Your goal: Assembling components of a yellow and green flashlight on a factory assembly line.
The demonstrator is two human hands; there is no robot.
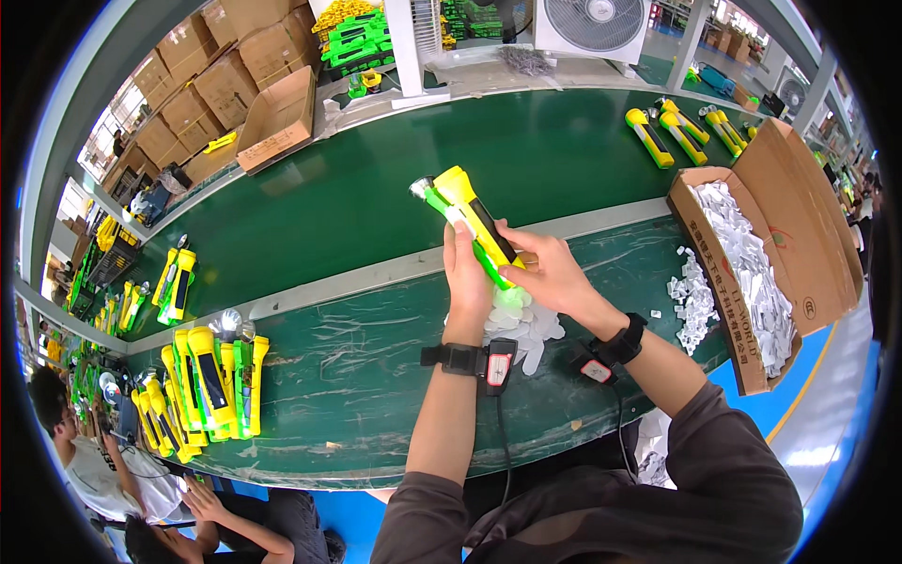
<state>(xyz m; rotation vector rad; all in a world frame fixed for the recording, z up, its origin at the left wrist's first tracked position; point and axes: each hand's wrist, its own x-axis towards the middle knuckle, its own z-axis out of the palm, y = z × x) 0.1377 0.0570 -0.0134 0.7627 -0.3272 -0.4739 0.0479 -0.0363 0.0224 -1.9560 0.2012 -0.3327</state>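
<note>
Both my hands hold one yellow and green flashlight [458, 188] above the near table. It is tilted, its wide yellow head and a small silver lamp pointing up and left, with a dark strip along its side. My left hand [467, 271] is wrapped round the green side, and its fingers are partly hidden. My right hand [552, 270] grips the lower end on the yellow side, thumb and fingers closed on it. A green glow shows at the bottom of the flashlight. Below my hands lies a pile of thin whitish plastic pieces [532, 343].
A stack of flashlights [209, 381] stands at left on the table. A green conveyor belt [376, 160] runs beyond, with more flashlights [684, 132] at far right. An open cardboard box [719, 273] of white pieces stands at right, beside loose scraps [692, 305]. Co-workers [103, 470] sit at lower left.
</note>
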